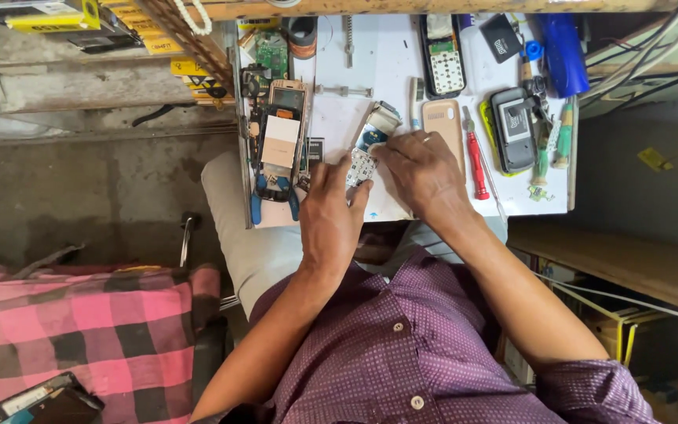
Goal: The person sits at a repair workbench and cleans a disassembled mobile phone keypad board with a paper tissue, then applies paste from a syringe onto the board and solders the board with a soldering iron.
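On a small white worktable point(386, 63) lies an opened keypad phone body point(370, 145) with its white keypad board showing. My left hand point(331, 208) holds its near end, fingers closed around it. My right hand point(421, 169) rests on the phone's right side, fingertips pressed on its middle. A beige phone back cover point(442, 122) lies just beyond my right hand.
A red-handled screwdriver point(476, 165), green-handled tools point(563, 137), a grey phone point(512, 126), another open phone point(442, 59) and a blue object point(563, 51) crowd the table's right. Stacked phones and blue pliers point(276, 188) sit at left. A pink checked cloth point(80, 330) covers a seat.
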